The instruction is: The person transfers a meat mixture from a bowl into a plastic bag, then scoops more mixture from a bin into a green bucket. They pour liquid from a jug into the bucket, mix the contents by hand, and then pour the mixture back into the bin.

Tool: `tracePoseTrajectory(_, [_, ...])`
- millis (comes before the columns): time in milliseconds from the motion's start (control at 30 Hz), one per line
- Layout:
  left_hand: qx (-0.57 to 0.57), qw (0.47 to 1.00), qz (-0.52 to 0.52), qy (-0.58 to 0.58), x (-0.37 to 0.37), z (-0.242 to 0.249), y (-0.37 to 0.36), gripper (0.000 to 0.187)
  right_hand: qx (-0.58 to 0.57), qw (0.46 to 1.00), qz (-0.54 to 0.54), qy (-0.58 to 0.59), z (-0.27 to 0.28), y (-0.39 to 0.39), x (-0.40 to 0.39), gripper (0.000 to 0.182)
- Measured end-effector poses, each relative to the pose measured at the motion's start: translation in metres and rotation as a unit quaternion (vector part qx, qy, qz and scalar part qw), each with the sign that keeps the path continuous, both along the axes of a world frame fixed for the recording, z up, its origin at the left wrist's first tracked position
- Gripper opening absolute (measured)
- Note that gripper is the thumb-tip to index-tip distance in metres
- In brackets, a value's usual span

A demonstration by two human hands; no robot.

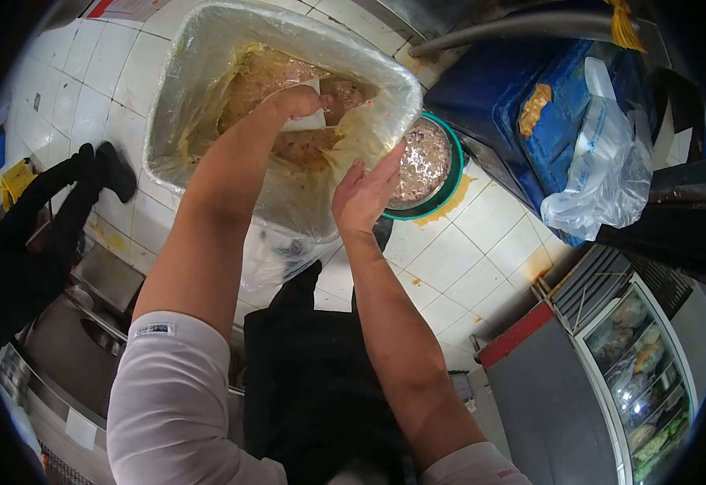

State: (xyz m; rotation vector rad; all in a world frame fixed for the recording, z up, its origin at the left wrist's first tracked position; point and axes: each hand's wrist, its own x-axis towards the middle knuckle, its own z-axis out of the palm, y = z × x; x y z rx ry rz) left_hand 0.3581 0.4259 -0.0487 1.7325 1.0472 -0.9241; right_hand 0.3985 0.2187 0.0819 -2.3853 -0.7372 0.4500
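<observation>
A large tub lined with clear plastic (183,89) stands before me, with pinkish minced meat (268,73) in yellowish liquid at its bottom. My left hand (296,103) reaches down inside, closed on a flat white plastic scraper (308,120) that touches the meat. The scraper's full shape is partly hidden by the hand. My right hand (367,190) lies against the near right side of the tub's liner, fingers stretched along the rim and thumb apart. Just beyond those fingers, a round green basin (455,166) on the floor holds a wet, pale pink meat mixture (424,166).
A blue lidded bin (490,105) at the right carries a crumpled clear plastic bag (603,170). A glass-fronted display fridge (640,364) is at lower right. Someone's dark legs and shoe (115,171) are at left, near metal counters (111,275). White floor tiles (450,267) show stains.
</observation>
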Motion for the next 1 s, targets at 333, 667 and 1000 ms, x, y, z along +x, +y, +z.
tracePoseTrajectory(333, [-0.009, 1.0, -0.01, 0.002, -0.005, -0.008, -0.003, 0.069, 0.008, 1.0, 0.002, -0.003, -0.001, -0.001, -0.001, 0.079])
tracePoseTrajectory(667, [-0.009, 0.995, 0.1, 0.006, -0.066, -0.002, 0.009, 0.038, 0.014, 1.0, 0.005, 0.008, 0.007, -0.001, 0.0, 0.075])
tracePoseTrajectory(1000, [0.016, 0.974, 0.178, -0.137, -0.149, 0.11, 0.018, 0.036, 0.025, 0.999, 0.008, -0.023, 0.005, -0.006, 0.0, 0.078])
